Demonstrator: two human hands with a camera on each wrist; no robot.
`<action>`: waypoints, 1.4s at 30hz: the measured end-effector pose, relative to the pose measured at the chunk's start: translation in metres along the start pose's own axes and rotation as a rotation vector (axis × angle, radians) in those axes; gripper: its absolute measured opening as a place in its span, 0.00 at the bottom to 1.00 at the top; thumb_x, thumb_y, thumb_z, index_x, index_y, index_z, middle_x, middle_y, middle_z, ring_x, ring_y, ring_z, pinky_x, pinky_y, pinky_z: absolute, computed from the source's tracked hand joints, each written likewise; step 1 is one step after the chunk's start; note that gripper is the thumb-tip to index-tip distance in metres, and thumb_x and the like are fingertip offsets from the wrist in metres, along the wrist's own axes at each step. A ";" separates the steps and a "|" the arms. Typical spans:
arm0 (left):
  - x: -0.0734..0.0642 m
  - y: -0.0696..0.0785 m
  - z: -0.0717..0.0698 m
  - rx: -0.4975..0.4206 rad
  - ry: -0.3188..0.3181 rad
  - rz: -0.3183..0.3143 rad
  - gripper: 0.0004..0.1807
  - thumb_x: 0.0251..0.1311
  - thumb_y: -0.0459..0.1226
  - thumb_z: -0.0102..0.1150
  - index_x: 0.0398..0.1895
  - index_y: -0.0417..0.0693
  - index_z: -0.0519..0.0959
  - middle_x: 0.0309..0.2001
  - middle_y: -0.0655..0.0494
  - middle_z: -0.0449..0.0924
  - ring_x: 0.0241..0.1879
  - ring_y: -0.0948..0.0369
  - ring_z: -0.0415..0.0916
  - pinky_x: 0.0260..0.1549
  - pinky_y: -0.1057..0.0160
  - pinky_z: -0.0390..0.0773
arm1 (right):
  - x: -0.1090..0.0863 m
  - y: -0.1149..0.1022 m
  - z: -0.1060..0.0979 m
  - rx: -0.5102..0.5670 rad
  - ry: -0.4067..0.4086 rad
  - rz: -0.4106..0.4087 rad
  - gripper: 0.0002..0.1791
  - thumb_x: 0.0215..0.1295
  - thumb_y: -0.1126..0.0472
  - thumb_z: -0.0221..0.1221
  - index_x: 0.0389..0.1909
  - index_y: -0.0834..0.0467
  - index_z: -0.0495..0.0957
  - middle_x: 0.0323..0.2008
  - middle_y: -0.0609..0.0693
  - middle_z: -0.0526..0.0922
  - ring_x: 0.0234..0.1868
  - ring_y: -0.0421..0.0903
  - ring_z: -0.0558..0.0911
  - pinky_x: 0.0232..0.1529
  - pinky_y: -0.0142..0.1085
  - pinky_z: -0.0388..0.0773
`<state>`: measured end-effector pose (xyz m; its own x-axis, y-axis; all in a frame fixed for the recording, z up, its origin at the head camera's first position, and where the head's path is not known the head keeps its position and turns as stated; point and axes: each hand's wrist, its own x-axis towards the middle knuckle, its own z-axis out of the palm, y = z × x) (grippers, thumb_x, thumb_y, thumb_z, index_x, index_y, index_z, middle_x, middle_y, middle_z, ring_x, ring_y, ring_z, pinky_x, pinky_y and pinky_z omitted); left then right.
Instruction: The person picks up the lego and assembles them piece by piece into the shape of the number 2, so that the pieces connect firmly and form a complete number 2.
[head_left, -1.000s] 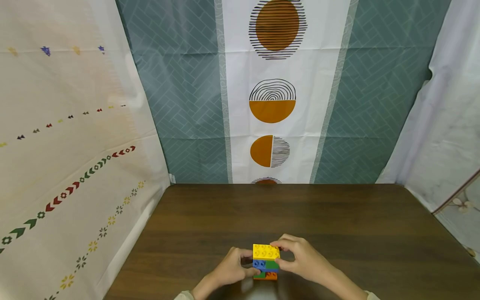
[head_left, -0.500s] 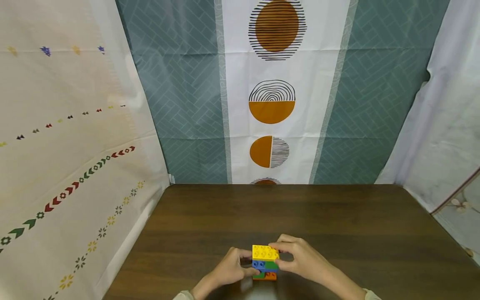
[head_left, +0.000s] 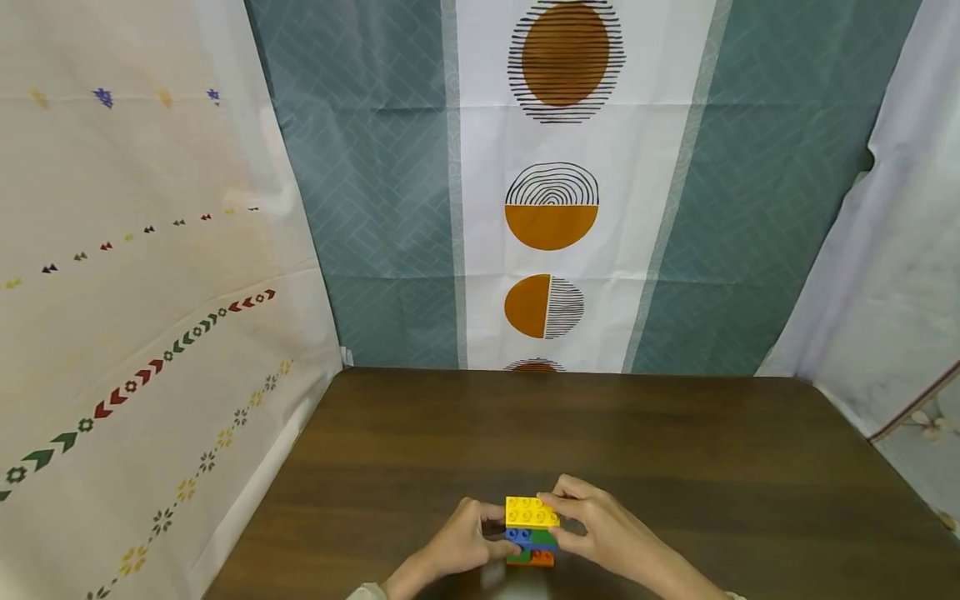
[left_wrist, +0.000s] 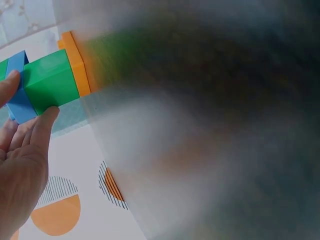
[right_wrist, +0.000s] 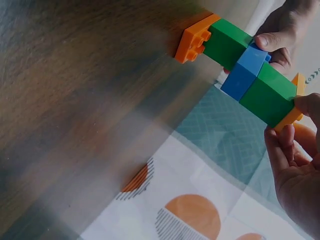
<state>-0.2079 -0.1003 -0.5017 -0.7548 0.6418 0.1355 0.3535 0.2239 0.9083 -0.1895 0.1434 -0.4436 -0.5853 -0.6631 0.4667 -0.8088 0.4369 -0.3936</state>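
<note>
A short tower of toy building bricks stands on the table near its front edge. Lowest is an orange brick [right_wrist: 196, 41], then a green brick [left_wrist: 52, 77], a blue brick [right_wrist: 245, 72] set crosswise, a second green brick [right_wrist: 270, 92] and a studded yellow brick [head_left: 531, 513] on top. From the left, my left hand [head_left: 465, 537] grips the tower, thumb on the blue brick and a fingertip against the lower green one. My right hand [head_left: 600, 525] pinches the yellow brick between thumb and fingers, at its right end. Both palms stay apart from the bricks.
The dark wooden table [head_left: 405, 450] reaches back to a teal and white curtain [head_left: 487, 325] with orange circles. Pale patterned cloth [head_left: 247, 350] hangs along the left, and a whitish cloth [head_left: 862, 317] along the right.
The head view has shifted slightly, so the scene sits a little lower and further right. Both hands keep nearly the same hold on the bricks.
</note>
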 end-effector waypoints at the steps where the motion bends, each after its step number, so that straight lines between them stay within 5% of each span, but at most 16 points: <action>1: 0.000 0.000 0.001 0.004 0.003 -0.003 0.15 0.58 0.37 0.67 0.46 0.40 0.84 0.41 0.48 0.88 0.41 0.69 0.83 0.42 0.73 0.79 | 0.000 -0.001 0.000 -0.005 0.002 0.012 0.21 0.55 0.68 0.68 0.51 0.68 0.81 0.33 0.41 0.69 0.31 0.28 0.66 0.27 0.18 0.69; 8: 0.005 -0.003 -0.001 0.029 0.004 -0.044 0.14 0.57 0.37 0.68 0.46 0.40 0.84 0.41 0.48 0.88 0.41 0.67 0.84 0.43 0.73 0.79 | -0.003 -0.004 0.002 -0.046 0.041 0.115 0.21 0.54 0.65 0.69 0.50 0.65 0.82 0.35 0.44 0.78 0.27 0.31 0.70 0.25 0.20 0.71; 14: 0.007 -0.004 -0.005 -0.041 -0.017 -0.102 0.15 0.56 0.37 0.68 0.47 0.42 0.84 0.42 0.47 0.87 0.39 0.68 0.83 0.42 0.71 0.81 | -0.004 -0.005 0.005 -0.054 0.041 0.181 0.21 0.56 0.63 0.69 0.52 0.62 0.82 0.38 0.44 0.79 0.24 0.34 0.69 0.24 0.20 0.67; 20: 0.012 -0.003 -0.007 -0.091 -0.030 -0.134 0.16 0.57 0.37 0.68 0.48 0.44 0.84 0.44 0.47 0.87 0.41 0.66 0.84 0.44 0.69 0.81 | -0.005 -0.004 0.008 -0.031 0.046 0.269 0.22 0.58 0.62 0.67 0.54 0.62 0.80 0.43 0.46 0.81 0.33 0.37 0.76 0.33 0.25 0.76; 26: 0.016 0.002 -0.010 -0.127 -0.005 -0.156 0.17 0.57 0.36 0.67 0.49 0.40 0.83 0.44 0.44 0.87 0.40 0.65 0.83 0.42 0.70 0.81 | 0.002 -0.002 0.008 0.106 0.097 0.310 0.20 0.60 0.64 0.64 0.54 0.63 0.79 0.45 0.47 0.81 0.42 0.41 0.79 0.46 0.34 0.81; 32: 0.020 0.013 -0.017 -0.101 0.068 -0.138 0.17 0.59 0.36 0.65 0.51 0.39 0.82 0.45 0.41 0.86 0.41 0.62 0.82 0.41 0.71 0.80 | 0.014 0.005 0.002 0.222 0.163 0.343 0.18 0.63 0.64 0.62 0.54 0.63 0.79 0.45 0.52 0.82 0.44 0.46 0.82 0.49 0.42 0.82; 42: 0.026 0.035 -0.016 -0.060 0.133 -0.002 0.29 0.62 0.36 0.63 0.66 0.40 0.71 0.57 0.40 0.80 0.51 0.49 0.81 0.50 0.60 0.81 | 0.033 0.020 -0.014 0.356 0.330 0.571 0.13 0.65 0.62 0.61 0.49 0.60 0.80 0.42 0.55 0.85 0.38 0.38 0.79 0.41 0.26 0.78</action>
<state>-0.2242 -0.0875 -0.4600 -0.8233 0.5379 0.1814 0.3211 0.1779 0.9302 -0.2253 0.1387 -0.4250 -0.9405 -0.1514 0.3043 -0.3398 0.3980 -0.8521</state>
